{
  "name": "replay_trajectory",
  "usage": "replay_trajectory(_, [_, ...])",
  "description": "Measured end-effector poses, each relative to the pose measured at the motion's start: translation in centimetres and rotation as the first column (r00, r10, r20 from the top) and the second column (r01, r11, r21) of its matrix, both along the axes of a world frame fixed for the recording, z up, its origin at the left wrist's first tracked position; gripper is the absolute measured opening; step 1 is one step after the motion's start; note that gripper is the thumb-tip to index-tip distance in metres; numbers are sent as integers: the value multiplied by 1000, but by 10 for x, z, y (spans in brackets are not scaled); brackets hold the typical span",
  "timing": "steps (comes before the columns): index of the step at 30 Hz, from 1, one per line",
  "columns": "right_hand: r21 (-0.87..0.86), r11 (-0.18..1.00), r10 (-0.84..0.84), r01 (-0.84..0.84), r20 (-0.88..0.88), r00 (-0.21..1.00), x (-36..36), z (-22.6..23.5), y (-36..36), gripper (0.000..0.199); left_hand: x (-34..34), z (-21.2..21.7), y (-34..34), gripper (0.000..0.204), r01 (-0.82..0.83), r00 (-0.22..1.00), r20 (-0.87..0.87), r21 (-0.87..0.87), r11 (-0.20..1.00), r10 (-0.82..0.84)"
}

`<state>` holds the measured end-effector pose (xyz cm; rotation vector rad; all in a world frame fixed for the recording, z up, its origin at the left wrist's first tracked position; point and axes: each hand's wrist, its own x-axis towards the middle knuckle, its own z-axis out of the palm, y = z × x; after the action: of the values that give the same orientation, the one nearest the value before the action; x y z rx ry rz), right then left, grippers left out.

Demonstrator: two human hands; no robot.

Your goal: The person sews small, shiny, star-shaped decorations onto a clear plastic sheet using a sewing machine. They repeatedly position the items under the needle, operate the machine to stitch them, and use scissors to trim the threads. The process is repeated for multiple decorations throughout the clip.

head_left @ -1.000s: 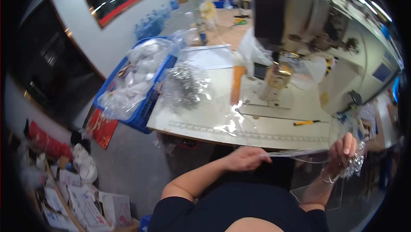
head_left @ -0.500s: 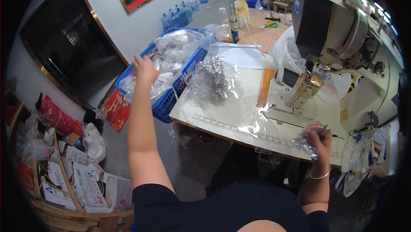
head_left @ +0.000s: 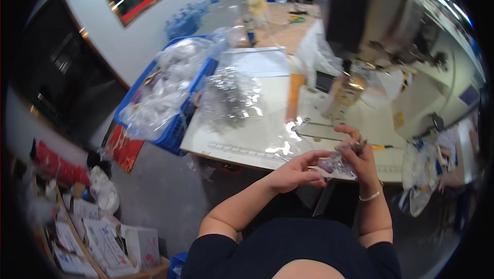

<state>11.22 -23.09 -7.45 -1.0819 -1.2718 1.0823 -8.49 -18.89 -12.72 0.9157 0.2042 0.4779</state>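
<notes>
Over the table's front edge, my right hand (head_left: pixel 360 162) is closed around a shiny, silvery, clear plastic bundle (head_left: pixel 338 165); motion blur hides what it contains. Right beside the bundle is my left hand (head_left: pixel 297 172), its thumb and fingers apart; whether the fingertips touch the plastic I cannot tell. A clear plastic bag of silvery pieces (head_left: pixel 230 96) lies on the white tabletop (head_left: pixel 206 135), beyond my left hand. To the right, behind my hands, stands a large sewing machine (head_left: pixel 375 27) with its metal foot and needle area low over the table.
A blue basket (head_left: pixel 172 137) full of clear plastic bags adjoins the table's left edge. Paper sheets (head_left: pixel 257 62), an orange strip (head_left: pixel 294 96) and a printed ruler (head_left: pixel 242 150) are on the tabletop. Cardboard boxes (head_left: pixel 110 243) sit at the lower left.
My left hand has come from the blue basket to beside my right hand. The right hand, still holding the silvery bundle, has shifted left. The whole view has turned slightly right.
</notes>
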Motion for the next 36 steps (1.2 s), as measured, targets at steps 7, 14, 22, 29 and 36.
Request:
replay_trajectory(7, [30, 985, -170, 168, 103, 980, 45, -20, -1, 15, -32, -13, 3, 27, -541, 824, -27, -334, 772, 565])
replay_trajectory(14, [-27, 914, -375, 404, 319, 870, 41, -53, 27, 21, 3, 31, 5, 22, -286, 826, 423, -251, 925, 371])
replay_trajectory(22, [-275, 960, -161, 49, -400, 902, 9, -60, 24, 24, 54, 1, 1, 14, -538, 781, -205, 261, 802, 590])
replay_trajectory(29, [-395, 910, -236, -128, -746, 623, -3, -57, 13, 24, 51, -4, -5, 12, -627, 723, -153, 265, 732, 674])
replay_trajectory(36, [-369, 928, -291, 58, -619, 729, -4, -63, 10, 26, 51, -7, 0, 9, -622, 705, -207, 280, 731, 679])
